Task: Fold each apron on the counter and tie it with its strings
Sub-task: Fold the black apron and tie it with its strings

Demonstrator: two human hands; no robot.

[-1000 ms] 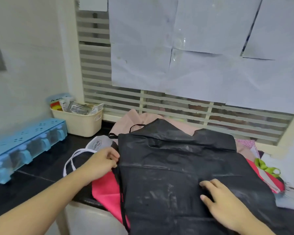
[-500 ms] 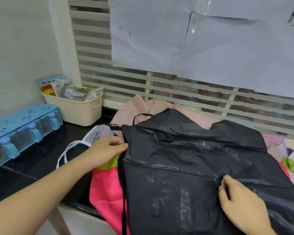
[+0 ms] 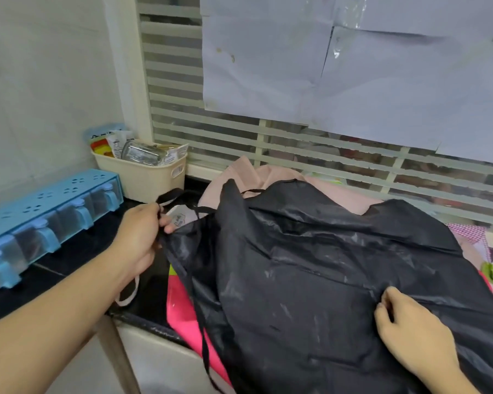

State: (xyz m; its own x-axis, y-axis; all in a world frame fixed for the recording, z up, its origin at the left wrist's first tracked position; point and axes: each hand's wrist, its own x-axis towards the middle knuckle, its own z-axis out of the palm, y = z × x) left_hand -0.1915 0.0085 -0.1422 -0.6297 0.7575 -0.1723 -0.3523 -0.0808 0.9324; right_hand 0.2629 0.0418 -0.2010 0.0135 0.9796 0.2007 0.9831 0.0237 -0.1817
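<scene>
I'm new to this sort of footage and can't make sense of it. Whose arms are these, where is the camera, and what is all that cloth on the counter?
There is no machine here. The camera sits on a person's head and looks forward and down, so the two bare arms are that person's own.

On the dark counter lies a heap of aprons. The black apron is spread on top, with a pink apron under it and a pale pink one behind, by the window.

The left hand grips the black apron's left edge together with its black string, which loops up above the fingers. The right hand pinches a fold of the same apron near its right side.

To the left stand a blue lidded box and a cream basket of packets.
</scene>
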